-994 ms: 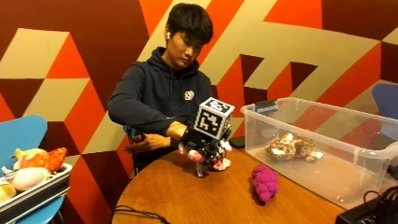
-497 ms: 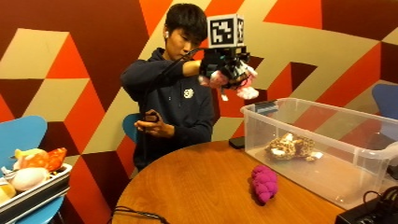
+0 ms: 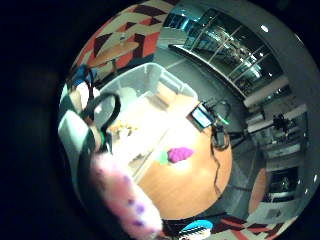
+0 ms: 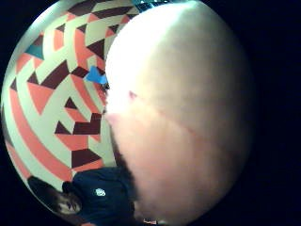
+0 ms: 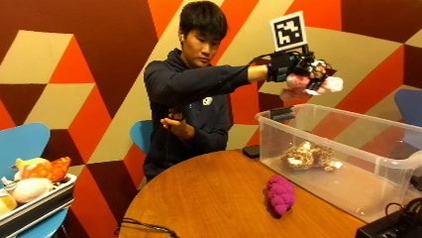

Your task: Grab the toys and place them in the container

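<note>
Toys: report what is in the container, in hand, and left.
Done: a spotted plush toy lies in the clear container. In hand: the right hand holds a pink toy above it. Left: the magenta toy on the table.

Seated person, right arm extended outward at about shoulder height, elbow nearly straight. The gloved right hand [image 5: 294, 67] is raised well above desk level, fingers curled around a pink plush toy [image 5: 310, 82] that fills the thumb-side palm view. The bare left hand [image 5: 175, 125] is held in front of the torso, forearm bent inward.
</note>
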